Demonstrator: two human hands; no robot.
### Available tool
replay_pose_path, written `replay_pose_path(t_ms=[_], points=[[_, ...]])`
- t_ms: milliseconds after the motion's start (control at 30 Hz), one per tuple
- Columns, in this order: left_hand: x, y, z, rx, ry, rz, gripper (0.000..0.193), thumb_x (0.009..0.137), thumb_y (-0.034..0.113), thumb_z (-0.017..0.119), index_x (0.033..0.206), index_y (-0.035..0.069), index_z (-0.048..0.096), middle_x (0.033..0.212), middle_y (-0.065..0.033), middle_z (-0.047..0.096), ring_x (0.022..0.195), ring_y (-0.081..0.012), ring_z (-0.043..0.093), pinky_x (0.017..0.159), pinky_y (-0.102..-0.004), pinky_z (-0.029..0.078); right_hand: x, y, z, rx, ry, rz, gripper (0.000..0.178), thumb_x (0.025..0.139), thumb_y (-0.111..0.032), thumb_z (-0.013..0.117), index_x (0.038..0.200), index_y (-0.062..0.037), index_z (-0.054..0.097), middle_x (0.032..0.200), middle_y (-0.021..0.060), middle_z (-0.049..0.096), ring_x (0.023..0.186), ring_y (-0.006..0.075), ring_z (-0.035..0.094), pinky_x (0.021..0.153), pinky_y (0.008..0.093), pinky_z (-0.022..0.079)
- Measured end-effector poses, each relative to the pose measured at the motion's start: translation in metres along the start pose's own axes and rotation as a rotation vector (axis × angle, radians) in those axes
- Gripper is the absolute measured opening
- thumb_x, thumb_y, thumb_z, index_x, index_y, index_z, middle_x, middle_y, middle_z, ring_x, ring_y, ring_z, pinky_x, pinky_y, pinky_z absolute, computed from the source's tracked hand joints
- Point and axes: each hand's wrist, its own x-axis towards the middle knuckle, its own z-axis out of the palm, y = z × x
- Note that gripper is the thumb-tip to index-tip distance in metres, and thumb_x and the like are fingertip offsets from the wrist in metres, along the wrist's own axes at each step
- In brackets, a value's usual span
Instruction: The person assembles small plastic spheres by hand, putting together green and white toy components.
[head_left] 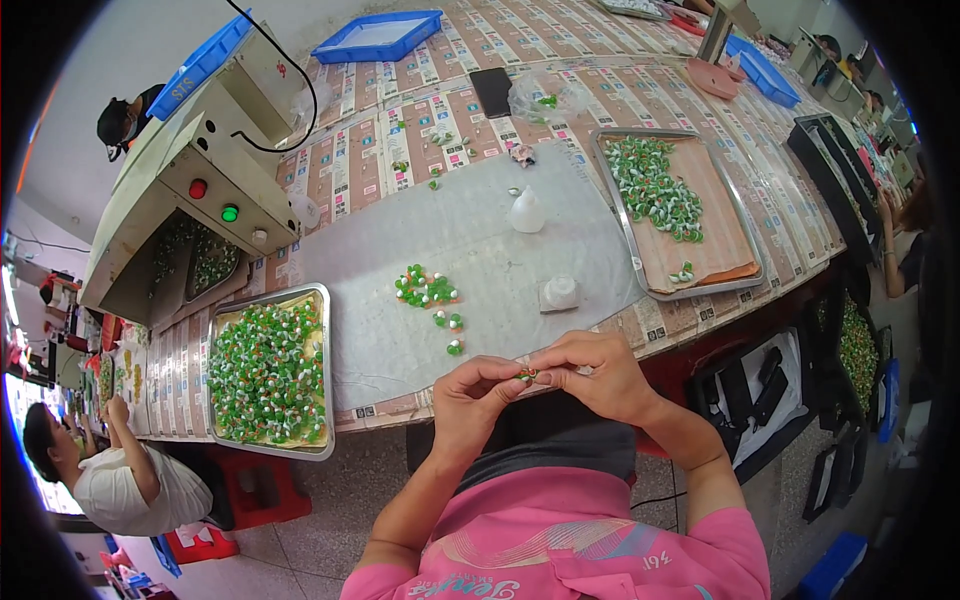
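Just off the table's near edge, my left hand [467,402] and my right hand [600,374] meet fingertip to fingertip. Both are closed in a pinch around a small green-and-orange piece [527,374], mostly covered by my fingers. Beyond my left hand, a loose cluster of small green, white and orange pieces [425,287] lies on a whitish sheet [400,340]. A few more pieces [454,347] trail from it toward me. Past my right hand sit a round white item on a small pad [559,293] and a white squeeze bottle [527,211], standing upright.
At left, a metal tray [327,400] is heaped with green-and-white pieces, below a beige machine [190,170] with red and green buttons. Another metal tray [755,285] at right holds more on brown paper. A phone [491,92] lies farther back. A person [140,470] works at far left.
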Motion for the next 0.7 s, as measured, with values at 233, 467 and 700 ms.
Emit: replay_pose_path(t_ms=[233,467,700], points=[[0.009,-0.002,0.007,0.095,-0.033,0.020,0.014,0.081,-0.010,0.067,0.093,-0.003,0.067,0.096,-0.0106,0.067,0.090,-0.0157,0.064,0.083,-0.0267,0.053,-0.007,0.006,-0.006,0.010,0.063,0.003,0.017,0.079,-0.007,0.072,0.096,-0.0057,0.072,0.084,0.0092,0.069,0.076,0.0214,0.067,0.065,0.0300,0.051],[0.006,0.009,0.004,0.183,-0.029,0.047,0.015,0.080,-0.010,0.068,0.092,-0.001,0.066,0.095,-0.0095,0.066,0.088,-0.0150,0.064,0.081,-0.0262,0.052,-0.002,0.007,-0.022,0.168,-0.103,0.053,0.022,0.082,-0.010,0.072,0.102,-0.0023,0.070,0.093,0.0102,0.069,0.083,0.0220,0.067,0.072,0.0314,0.053],[-0.018,0.065,-0.108,0.786,0.479,0.299,0.014,0.084,-0.005,0.062,0.096,0.001,0.065,0.091,-0.0043,0.066,0.081,-0.0101,0.061,0.076,-0.0230,0.048,-0.006,0.056,-0.110,-0.686,0.470,-0.051,0.014,0.081,-0.005,0.067,0.095,-0.0010,0.068,0.095,0.0143,0.067,0.090,0.0313,0.065,0.081,0.0382,0.051]])
